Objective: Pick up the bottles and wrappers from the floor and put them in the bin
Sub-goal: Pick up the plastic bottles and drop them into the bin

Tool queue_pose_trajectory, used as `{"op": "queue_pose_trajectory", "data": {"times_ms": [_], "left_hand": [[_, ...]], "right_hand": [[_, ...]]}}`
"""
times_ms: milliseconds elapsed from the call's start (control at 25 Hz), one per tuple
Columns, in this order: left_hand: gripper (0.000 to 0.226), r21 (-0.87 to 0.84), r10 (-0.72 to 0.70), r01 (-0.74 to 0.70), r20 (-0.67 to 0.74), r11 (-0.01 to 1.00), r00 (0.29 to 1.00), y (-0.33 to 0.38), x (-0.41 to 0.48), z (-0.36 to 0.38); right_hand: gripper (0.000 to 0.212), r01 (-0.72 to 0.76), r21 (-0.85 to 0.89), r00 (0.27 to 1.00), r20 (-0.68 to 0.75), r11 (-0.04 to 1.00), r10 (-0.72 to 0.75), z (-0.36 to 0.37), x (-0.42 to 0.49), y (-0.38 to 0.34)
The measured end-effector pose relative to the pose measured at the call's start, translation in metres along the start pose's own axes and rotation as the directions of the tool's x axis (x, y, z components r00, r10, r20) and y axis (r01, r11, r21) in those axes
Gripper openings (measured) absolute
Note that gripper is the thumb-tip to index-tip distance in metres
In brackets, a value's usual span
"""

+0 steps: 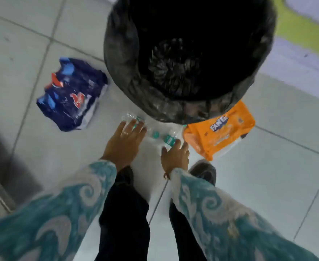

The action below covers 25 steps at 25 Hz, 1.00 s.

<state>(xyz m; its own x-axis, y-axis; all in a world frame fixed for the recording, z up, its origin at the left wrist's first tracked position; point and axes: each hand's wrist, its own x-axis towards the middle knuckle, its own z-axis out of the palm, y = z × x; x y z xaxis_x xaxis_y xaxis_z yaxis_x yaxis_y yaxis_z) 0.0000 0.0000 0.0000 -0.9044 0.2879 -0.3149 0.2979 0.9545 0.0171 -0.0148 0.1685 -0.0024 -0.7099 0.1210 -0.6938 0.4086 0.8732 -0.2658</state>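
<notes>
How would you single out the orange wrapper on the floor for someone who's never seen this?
Start at the big bin lined with a black bag at the top centre. The orange wrapper lies flat on the tiled floor by the bin's near right side, its top edge partly hidden by the bag. It alone is orange with white lettering; the other wrapper, left of the bin, is dark blue.

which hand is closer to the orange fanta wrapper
Right. The right hand reaches down just beside the orange wrapper's near-left edge; the left hand is farther off, across the clear bottles.
</notes>
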Motion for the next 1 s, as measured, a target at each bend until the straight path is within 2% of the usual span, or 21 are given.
{"op": "queue_pose_trajectory", "data": {"times_ms": [80,160,240,320,400,480,520,560,600,640,680,720,760,800,880,960,1000], "left_hand": [[0.051,0.100,0.043,-0.042,-0.007,0.994,0.999,-0.010,0.032,0.033],[0.049,0.132,0.065,-0.065,0.002,0.989,0.998,-0.017,0.056,0.055],[0.050,0.153,0.053,-0.063,0.066,0.986,0.996,-0.011,0.061,0.071],[0.047,0.126,0.040,-0.050,0.078,0.991,0.996,-0.007,0.055,0.072],[0.044,0.041,-0.049,0.049,0.013,0.998,0.999,-0.008,0.039,0.060],[0.052,-0.118,-0.267,0.273,0.067,0.955,0.961,-0.006,0.009,0.044],[0.057,-0.184,-0.384,0.403,0.131,0.897,0.914,-0.005,-0.009,0.030],[0.057,-0.242,-0.478,0.505,0.163,0.829,0.863,-0.005,-0.024,0.014],[0.050,-0.293,-0.541,0.564,0.164,0.772,0.825,-0.008,-0.039,-0.001],[0.040,-0.347,-0.585,0.596,0.150,0.724,0.797,-0.012,-0.055,-0.012],[0.036,-0.409,-0.612,0.614,0.153,0.676,0.776,-0.015,-0.067,-0.024],[0.041,-0.483,-0.631,0.626,0.178,0.612,0.755,-0.017,-0.076,-0.033],[0.046,-0.527,-0.650,0.650,0.221,0.548,0.727,-0.020,-0.078,-0.051],[0.048,-0.516,-0.670,0.668,0.222,0.536,0.708,-0.020,-0.079,-0.065],[0.048,-0.496,-0.684,0.655,0.156,0.569,0.712,-0.016,-0.070,-0.100],[0.056,-0.535,-0.699,0.630,0.098,0.563,0.708,-0.013,-0.055,-0.135],[0.058,-0.556,-0.721,0.634,0.087,0.538,0.688,-0.013,-0.049,-0.146]], "right_hand": [[0.069,-0.168,0.165,0.985,-0.011,0.972,0.172,0.017,0.037,-0.007],[0.078,-0.224,0.277,0.961,-0.096,0.934,0.259,0.030,0.069,-0.010],[0.084,-0.225,0.260,0.959,-0.110,0.939,0.260,0.042,0.077,-0.005],[0.083,-0.234,0.211,0.966,-0.056,0.949,0.250,0.040,0.072,-0.002],[0.070,-0.138,0.128,0.990,0.007,0.982,0.138,0.029,0.051,-0.002],[0.064,0.165,0.084,0.986,0.025,0.983,-0.167,0.016,0.010,-0.008],[0.062,0.364,0.104,0.931,-0.005,0.925,-0.366,0.008,-0.013,-0.015],[0.058,0.546,0.124,0.837,-0.046,0.829,-0.545,-0.002,-0.034,-0.023],[0.053,0.707,0.129,0.707,-0.094,0.696,-0.701,-0.012,-0.049,-0.036],[0.050,0.837,0.138,0.544,-0.123,0.529,-0.830,-0.024,-0.061,-0.054],[0.049,0.914,0.146,0.398,-0.148,0.378,-0.905,-0.035,-0.071,-0.075],[0.052,0.945,0.160,0.313,-0.189,0.285,-0.931,-0.047,-0.078,-0.096],[0.055,0.953,0.179,0.285,-0.262,0.244,-0.922,-0.065,-0.082,-0.120],[0.057,0.946,0.192,0.315,-0.349,0.261,-0.883,-0.083,-0.082,-0.139],[0.046,0.886,0.216,0.460,-0.519,0.410,-0.720,-0.122,-0.073,-0.172],[0.041,0.745,0.327,0.623,-0.653,0.582,-0.431,-0.156,-0.055,-0.192],[0.046,0.660,0.389,0.674,-0.684,0.642,-0.279,-0.166,-0.044,-0.195]]}}
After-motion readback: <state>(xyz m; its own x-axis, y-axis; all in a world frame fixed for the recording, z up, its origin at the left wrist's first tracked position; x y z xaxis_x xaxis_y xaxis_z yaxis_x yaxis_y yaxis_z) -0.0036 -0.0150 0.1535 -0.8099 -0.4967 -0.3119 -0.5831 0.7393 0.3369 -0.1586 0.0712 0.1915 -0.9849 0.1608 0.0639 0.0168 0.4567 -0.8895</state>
